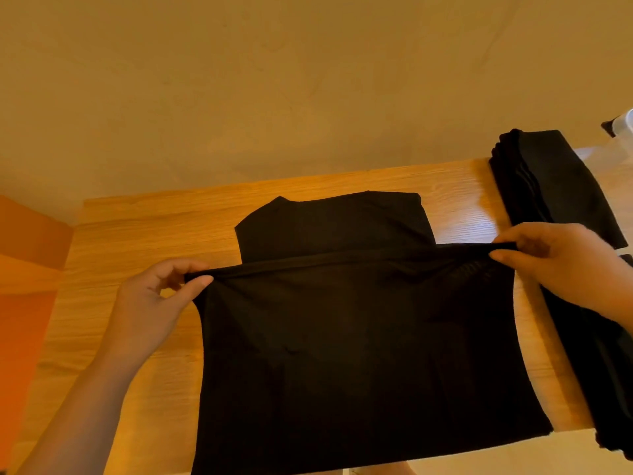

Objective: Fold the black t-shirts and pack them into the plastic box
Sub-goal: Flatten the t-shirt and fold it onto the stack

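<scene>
Head view: wooden table (137, 234) filling lower frame, far edge against a plain tan wall (274, 80); orange panel (24, 286) beyond the table's left edge; black t-shirt (342, 354) spread across the table's centre, collar end toward the far edge, lower part draped over the near edge; hem band lifted clear of the table and pulled taut in a straight line between both hands, above the shirt's chest area; far part of shirt lying flat, left shoulder cut at a slant, right side folded in to a straight edge; left hand (154, 296) over the table's left half, thumb and forefinger pinching the hem's left corner, remaining fingers loosely curled; right hand (561, 262) near the table's right edge, thumb and fingers gripping the hem's right corner; stack of folded black t-shirts (555, 180) at the far right corner of the table, layered edges showing on its left side; more black fabric (596, 354) along the right edge, trailing off the near right corner, partly behind the right hand; plastic box (624, 128) just beyond the stack at the frame's right margin, only a translucent corner showing, contents not discernible.
</scene>
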